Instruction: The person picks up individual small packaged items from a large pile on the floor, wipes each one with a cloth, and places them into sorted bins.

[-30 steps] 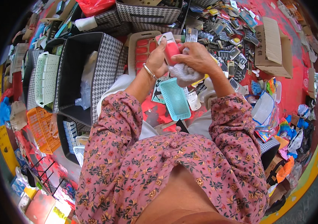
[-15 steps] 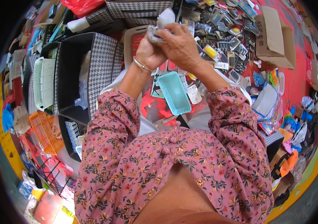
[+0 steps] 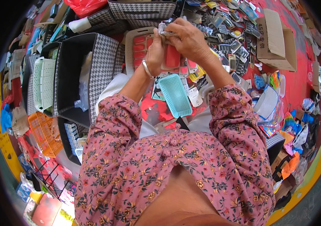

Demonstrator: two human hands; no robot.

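A crumpled greyish-white cloth (image 3: 162,28) is pinched between my two hands, above a beige plastic basket (image 3: 129,60). My left hand (image 3: 155,54), with a silver bangle at the wrist, has its fingers closed on the cloth's lower left part. My right hand (image 3: 187,40) grips it from the right with bent fingers, which hide most of the cloth. Inside the basket lie several red packaged pieces (image 3: 139,47), and a larger red piece (image 3: 172,57) shows below my right hand. Nearer to me sits a turquoise perforated basket (image 3: 175,96).
Houndstooth storage boxes (image 3: 107,71) stand at the left, beside a pale green basket (image 3: 43,84) and an orange basket (image 3: 44,133). Many small blister packs (image 3: 224,34) cover the far right, next to an open cardboard box (image 3: 277,41). Plastic bags (image 3: 269,105) lie at the right.
Both hands have come lower and a little nearer to me, with the cloth still between them. The cloth looks more bunched and hidden. More red pieces in the beige basket now show.
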